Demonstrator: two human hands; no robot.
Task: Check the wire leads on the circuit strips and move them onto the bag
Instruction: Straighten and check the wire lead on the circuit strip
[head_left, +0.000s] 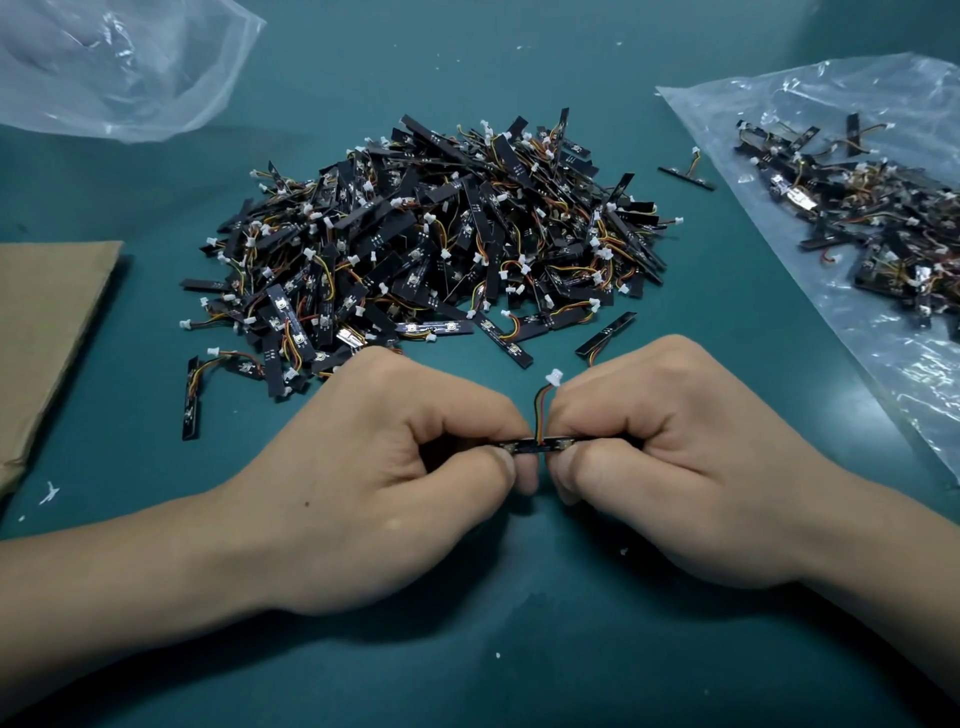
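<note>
A single black circuit strip (531, 445) was held level just above the green table (519, 649) in the near centre, pinched at one end by the curled fingers and thumb of the left hand (384, 478) and at the other by those of the right hand (670, 467), with its coloured wire lead (540, 410) rising between the two hands to a white connector (556, 375). Just beyond the hands a large pile of strips (426, 249) lay on the table, while a smaller heap of strips (862, 208) rested on the clear plastic bag (883, 353) at the far right. A second clear bag (114, 67) lay at the far left, and a sheet of brown cardboard (47, 332) at the left edge.
</note>
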